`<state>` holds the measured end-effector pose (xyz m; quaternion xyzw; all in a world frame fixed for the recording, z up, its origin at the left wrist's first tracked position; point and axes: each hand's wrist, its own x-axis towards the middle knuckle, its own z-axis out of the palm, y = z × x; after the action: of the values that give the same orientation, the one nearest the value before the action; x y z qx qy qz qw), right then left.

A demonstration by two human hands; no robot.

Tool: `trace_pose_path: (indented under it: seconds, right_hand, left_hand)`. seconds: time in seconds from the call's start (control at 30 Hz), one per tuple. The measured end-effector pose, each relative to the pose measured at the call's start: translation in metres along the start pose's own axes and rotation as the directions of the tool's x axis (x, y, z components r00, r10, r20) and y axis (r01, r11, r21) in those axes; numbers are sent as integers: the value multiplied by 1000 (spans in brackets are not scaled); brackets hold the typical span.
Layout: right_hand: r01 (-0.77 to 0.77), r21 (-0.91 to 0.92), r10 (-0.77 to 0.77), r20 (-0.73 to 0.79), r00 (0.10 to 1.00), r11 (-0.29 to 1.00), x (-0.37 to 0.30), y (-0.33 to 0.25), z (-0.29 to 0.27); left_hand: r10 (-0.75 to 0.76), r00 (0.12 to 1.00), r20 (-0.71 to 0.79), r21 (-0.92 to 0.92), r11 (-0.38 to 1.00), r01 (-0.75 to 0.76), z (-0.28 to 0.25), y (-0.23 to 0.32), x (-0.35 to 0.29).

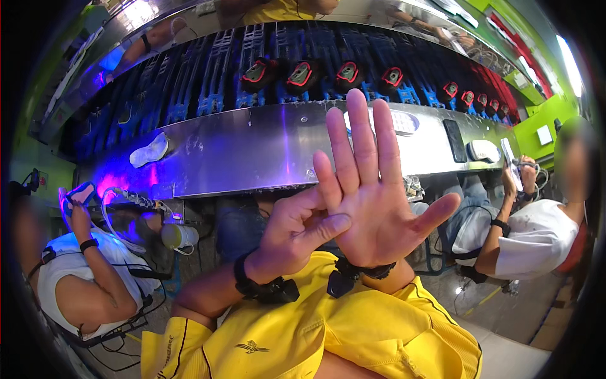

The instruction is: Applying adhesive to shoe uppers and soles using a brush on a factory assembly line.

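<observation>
My right hand [372, 208] is raised in front of my chest, palm toward me, fingers stretched up and thumb out to the right. My left hand [293, 224] is closed on the little-finger side of my right hand, its thumb pressing on the palm near the base of that finger. Black bands with small dark devices sit on both wrists. Neither hand holds a tool or a shoe part. Behind my right fingertips, a pale shoe sole [405, 122] lies on the steel ledge [246, 145], partly hidden.
Several dark shoe uppers with red rims [300, 74] stand on a black-and-blue conveyor [218, 76] past the ledge. A white sole [149, 150], a dark flat object [454, 140] and another white sole [483, 150] rest on the ledge. Co-workers sit left [95, 278] and right [530, 234], handling shoe parts.
</observation>
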<state>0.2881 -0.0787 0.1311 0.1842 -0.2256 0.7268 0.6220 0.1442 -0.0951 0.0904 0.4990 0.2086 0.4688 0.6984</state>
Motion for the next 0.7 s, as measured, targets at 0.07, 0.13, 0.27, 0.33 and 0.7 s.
trace_pose_path:
  seconds: [0.07, 0.13, 0.27, 0.33, 0.7]
  right_hand:
    - [-35, -175, 34, -11, 999, 984, 0, 2, 0]
    - [-57, -234, 56, -14, 998, 970, -3, 6, 2]
    - [-59, -378, 39, -60, 997, 924, -6, 19, 3]
    - [-31, -453, -14, -96, 995, 891, -8, 26, 2]
    - [280, -753, -132, 251, 959, 595, -15, 90, -23]
  left_hand:
    - [27, 999, -32, -32, 999, -29, 0, -1, 0]
    - [68, 995, -66, -59, 996, -72, -1, 0, 3]
    - [120, 983, -140, -46, 991, -127, -8, 2, 7]
    - [107, 981, -163, -73, 990, -120, -10, 3, 7]
    - [213, 972, -101, -129, 966, -225, -55, -13, 1]
